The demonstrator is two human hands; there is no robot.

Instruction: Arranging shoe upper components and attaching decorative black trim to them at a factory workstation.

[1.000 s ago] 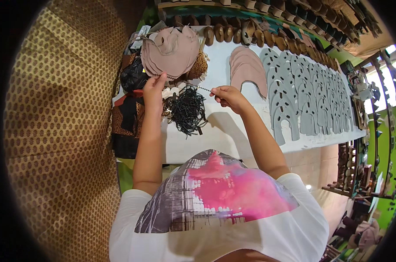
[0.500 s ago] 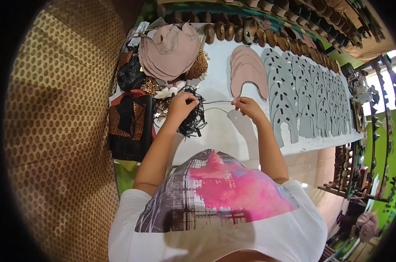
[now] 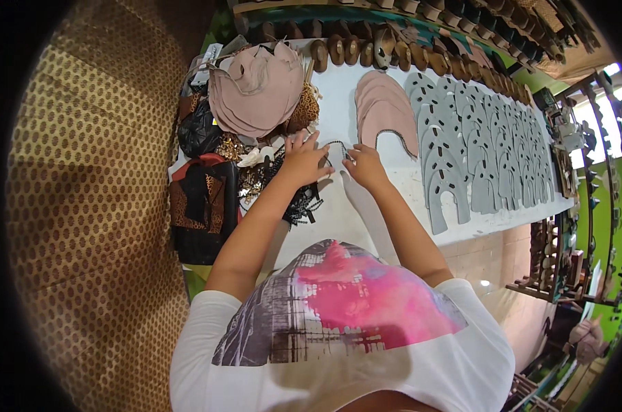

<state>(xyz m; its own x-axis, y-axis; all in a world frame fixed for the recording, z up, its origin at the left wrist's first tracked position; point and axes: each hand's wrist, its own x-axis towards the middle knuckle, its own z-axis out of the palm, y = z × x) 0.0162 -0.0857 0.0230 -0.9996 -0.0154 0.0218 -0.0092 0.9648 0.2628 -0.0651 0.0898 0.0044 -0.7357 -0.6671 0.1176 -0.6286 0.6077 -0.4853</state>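
A thin black beaded trim (image 3: 337, 142) curves over the white tabletop between my two hands. My left hand (image 3: 302, 162) lies open with its fingers spread, beside the tangled pile of black trim (image 3: 301, 206). My right hand (image 3: 366, 167) has its fingertips apart at the trim's right end, seeming to touch it. Just beyond the right hand is a fanned stack of pink arch-shaped shoe pieces (image 3: 381, 103), the top one edged with black trim along its inner curve.
Grey cut shoe pieces (image 3: 448, 165) cover the table's right side. At the left stand a pile of rounded pink pieces (image 3: 252, 96), a black plastic bag (image 3: 200, 130) and a black bin (image 3: 200, 237). Brown shoe forms (image 3: 352, 51) line the far edge. A patterned curtain (image 3: 98, 206) hangs at left.
My hands have come closer together and down to the table. The trim, stretched straight between them before, now lies in a curve. The left hand's fingers have spread.
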